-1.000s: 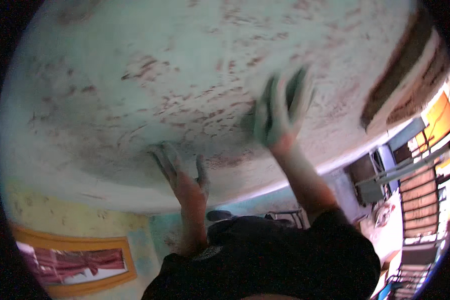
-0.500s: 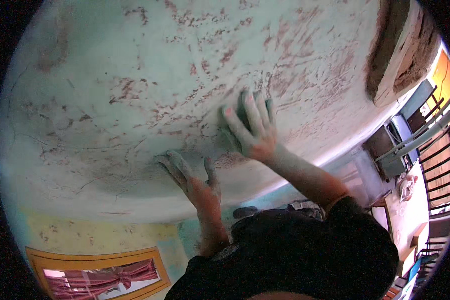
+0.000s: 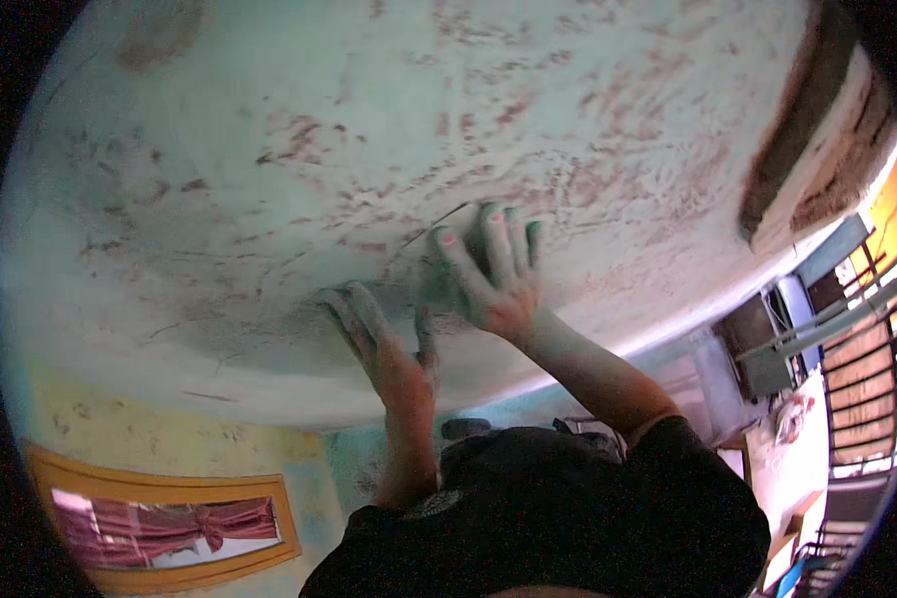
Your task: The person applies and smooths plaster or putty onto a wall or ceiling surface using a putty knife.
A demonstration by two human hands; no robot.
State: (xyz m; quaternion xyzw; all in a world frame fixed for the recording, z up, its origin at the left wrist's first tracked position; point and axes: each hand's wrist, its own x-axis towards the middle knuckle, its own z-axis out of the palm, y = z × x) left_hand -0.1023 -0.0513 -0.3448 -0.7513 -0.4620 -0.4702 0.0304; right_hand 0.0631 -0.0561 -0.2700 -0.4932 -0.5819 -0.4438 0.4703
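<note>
My right hand (image 3: 498,279) is pressed against the pale green, patchy wall (image 3: 239,90), its fingers apart over a thin flat sheet (image 3: 458,222) that looks like sandpaper. One straight edge of this sheet sticks out past the thumb and index finger; the palm and fingers hide the remainder. Lower and to the left, my left hand (image 3: 384,349) touches the same wall, its fingers stretched out and its thumb apart. Nothing shows in it. Pale dust coats both hands. Around them, the wall surface has reddish-brown scuffed patches and fine cracks.
A hollowed, rough-edged recess (image 3: 802,130) breaks the wall at the upper right. An orange-framed window (image 3: 259,503) with a tied red curtain (image 3: 159,528) is at lower left. Dark metal bars (image 3: 862,399) and a grey cabinet (image 3: 752,344) are on the right.
The view has turned, so the window sits farther left and higher. My right hand has shifted slightly over the wall, and the sheet's straight edge now shows. My left hand stays against the wall.
</note>
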